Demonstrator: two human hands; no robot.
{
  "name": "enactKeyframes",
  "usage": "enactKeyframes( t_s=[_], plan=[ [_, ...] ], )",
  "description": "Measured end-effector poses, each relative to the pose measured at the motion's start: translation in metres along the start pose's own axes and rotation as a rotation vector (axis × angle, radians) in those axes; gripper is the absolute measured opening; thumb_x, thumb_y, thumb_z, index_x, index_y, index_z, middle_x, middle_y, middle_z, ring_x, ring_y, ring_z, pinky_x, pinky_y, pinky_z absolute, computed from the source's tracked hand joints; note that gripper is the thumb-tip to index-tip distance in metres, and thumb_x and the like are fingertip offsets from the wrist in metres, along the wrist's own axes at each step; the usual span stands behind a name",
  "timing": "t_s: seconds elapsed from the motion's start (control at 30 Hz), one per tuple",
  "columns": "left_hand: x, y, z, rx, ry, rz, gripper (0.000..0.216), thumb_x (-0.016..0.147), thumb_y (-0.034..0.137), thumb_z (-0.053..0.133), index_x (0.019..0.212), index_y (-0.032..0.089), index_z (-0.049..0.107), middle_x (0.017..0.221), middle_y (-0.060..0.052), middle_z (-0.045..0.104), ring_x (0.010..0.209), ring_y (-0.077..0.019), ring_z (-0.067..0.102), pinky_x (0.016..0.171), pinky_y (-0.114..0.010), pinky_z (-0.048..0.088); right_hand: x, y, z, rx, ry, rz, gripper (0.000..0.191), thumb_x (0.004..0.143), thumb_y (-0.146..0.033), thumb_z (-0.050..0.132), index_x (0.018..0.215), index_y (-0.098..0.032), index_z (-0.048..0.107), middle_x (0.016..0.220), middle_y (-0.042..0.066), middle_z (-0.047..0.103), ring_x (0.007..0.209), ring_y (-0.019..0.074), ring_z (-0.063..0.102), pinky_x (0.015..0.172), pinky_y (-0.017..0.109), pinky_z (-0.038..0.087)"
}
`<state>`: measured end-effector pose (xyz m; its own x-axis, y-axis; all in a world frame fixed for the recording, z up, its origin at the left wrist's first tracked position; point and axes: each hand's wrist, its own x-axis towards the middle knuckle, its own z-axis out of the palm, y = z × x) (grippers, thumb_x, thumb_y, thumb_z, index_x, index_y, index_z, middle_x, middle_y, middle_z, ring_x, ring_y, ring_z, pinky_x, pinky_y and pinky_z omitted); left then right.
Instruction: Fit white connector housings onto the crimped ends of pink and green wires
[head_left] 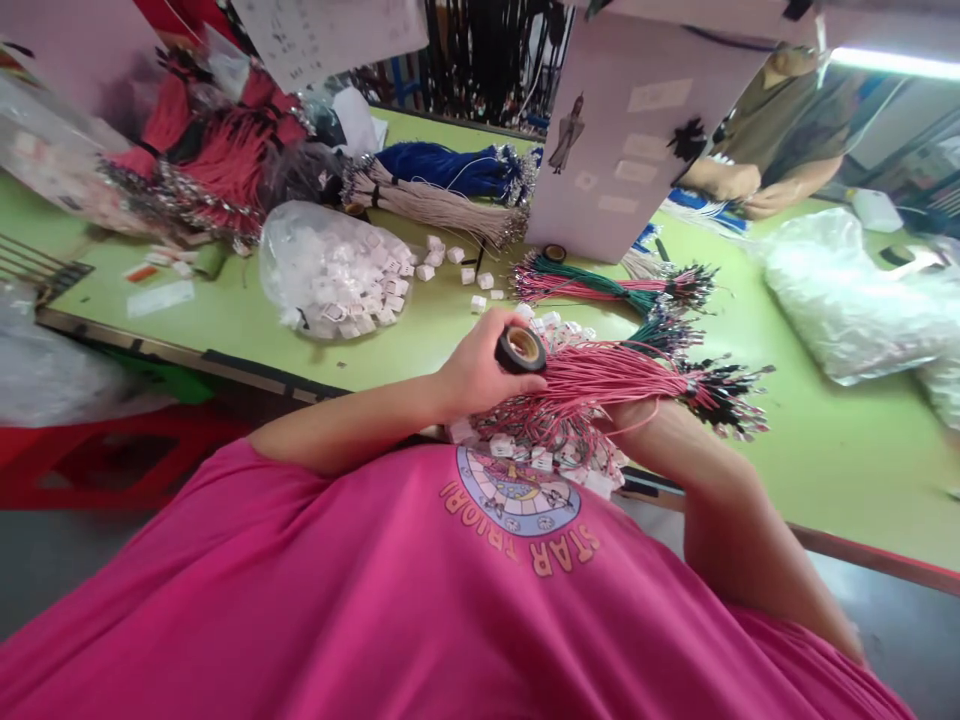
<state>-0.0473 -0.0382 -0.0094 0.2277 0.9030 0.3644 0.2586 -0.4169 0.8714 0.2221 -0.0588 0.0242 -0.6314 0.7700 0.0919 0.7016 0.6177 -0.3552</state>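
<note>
A roll of tape (pixel 510 352) is gripped by the left hand (pixel 476 372), at the left end of a bundle of red wires (pixel 619 372), whose length is laid out rightward. The bundle's middle is met by the nearer right hand (pixel 637 416) (its fingers are covered, so their grip cannot be told).

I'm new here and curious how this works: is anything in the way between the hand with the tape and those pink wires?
Nothing visible is. The left hand holds the black tape roll right at the pink wires. The right hand, partly hidden beneath them, isn't in between.
</note>
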Motion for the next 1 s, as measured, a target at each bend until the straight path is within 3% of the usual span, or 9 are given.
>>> enactKeyframes(
  t_s=[0.13,0.2,0.23,0.3,0.33,0.43,0.63,0.87,1.0],
  plan=[
    [0.029,0.017,-0.016,-0.434,-0.120,-0.298,0.064,0.068,0.048,0.081,0.112,0.023,0.042,0.097,-0.002,0.062,0.082,-0.0167,0.065,0.080,-0.039,0.056,-0.035,-0.017,-0.047,0.072,-0.261,-0.119,0.026,0.098,-0.031,0.051,0.114,-0.029,0.072,0.105,0.006,0.077,0.087,0.0195,0.073,0.077,0.034,0.058],
    [0.040,0.030,-0.023,-0.591,-0.223,-0.380,0.066,0.069,0.046,0.080,0.116,0.023,0.041,0.098,-0.003,0.064,0.080,-0.0174,0.068,0.078,-0.041,0.057,-0.036,-0.026,-0.063,0.299,-0.173,-0.195,0.018,0.095,-0.031,0.058,0.103,-0.029,0.074,0.093,0.003,0.078,0.082,0.0172,0.073,0.073,0.030,0.057],
    [0.044,0.037,-0.024,-0.640,-0.261,-0.399,0.067,0.069,0.045,0.080,0.118,0.023,0.040,0.100,-0.003,0.064,0.079,-0.0175,0.069,0.077,-0.041,0.058,-0.032,-0.031,-0.066,0.391,0.014,-0.147,0.014,0.093,-0.032,0.061,0.096,-0.029,0.075,0.090,0.002,0.078,0.083,0.0175,0.073,0.076,0.031,0.057],
    [0.048,0.048,-0.021,-0.694,-0.284,-0.389,0.069,0.068,0.043,0.082,0.120,0.022,0.041,0.105,-0.005,0.066,0.080,-0.0172,0.070,0.077,-0.040,0.059,-0.015,-0.040,-0.060,0.479,0.352,0.082,0.016,0.091,-0.033,0.060,0.096,-0.028,0.075,0.092,0.003,0.077,0.085,0.0178,0.072,0.078,0.033,0.057],
    [0.049,0.052,-0.018,-0.705,-0.275,-0.362,0.072,0.066,0.042,0.084,0.120,0.022,0.042,0.108,-0.005,0.066,0.082,-0.0169,0.070,0.077,-0.038,0.059,-0.005,-0.044,-0.053,0.536,0.390,0.156,0.018,0.089,-0.034,0.061,0.099,-0.027,0.074,0.094,0.003,0.077,0.084,0.0182,0.072,0.077,0.034,0.057],
    [0.048,0.053,-0.007,-0.679,-0.264,-0.272,0.078,0.058,0.037,0.090,0.120,0.023,0.046,0.111,-0.006,0.066,0.087,-0.0158,0.068,0.077,-0.032,0.057,0.022,-0.049,-0.023,0.732,0.269,0.128,0.026,0.082,-0.036,0.066,0.102,-0.021,0.073,0.097,0.004,0.076,0.085,0.0184,0.069,0.081,0.037,0.055],
    [0.056,0.032,-0.002,-0.437,-0.229,-0.120,0.082,0.054,0.038,0.092,0.123,0.022,0.051,0.119,-0.009,0.066,0.099,-0.0187,0.066,0.090,-0.034,0.052,0.024,-0.041,0.004,0.824,0.372,0.326,0.014,0.081,-0.032,0.064,0.080,-0.018,0.065,0.071,-0.002,0.062,0.066,0.0118,0.054,0.065,0.029,0.044],
    [0.063,0.040,-0.020,0.279,-0.411,0.370,0.083,0.067,0.032,0.083,0.141,0.022,0.049,0.126,-0.011,0.058,0.116,-0.0256,0.058,0.101,-0.039,0.048,0.010,-0.037,-0.009,0.159,0.530,0.132,0.017,0.090,-0.020,0.050,0.084,-0.018,0.066,0.076,0.003,0.064,0.067,0.0132,0.053,0.064,0.029,0.043],
    [0.077,0.034,-0.014,0.735,-0.402,0.511,0.050,0.084,0.028,0.066,0.133,0.022,0.058,0.128,-0.013,0.051,0.120,-0.0266,0.053,0.094,-0.038,0.050,0.012,-0.022,0.006,-0.428,0.602,-0.077,0.027,0.098,-0.017,0.044,0.088,-0.018,0.070,0.080,0.007,0.065,0.074,0.0179,0.051,0.064,0.031,0.039]
  ],
)
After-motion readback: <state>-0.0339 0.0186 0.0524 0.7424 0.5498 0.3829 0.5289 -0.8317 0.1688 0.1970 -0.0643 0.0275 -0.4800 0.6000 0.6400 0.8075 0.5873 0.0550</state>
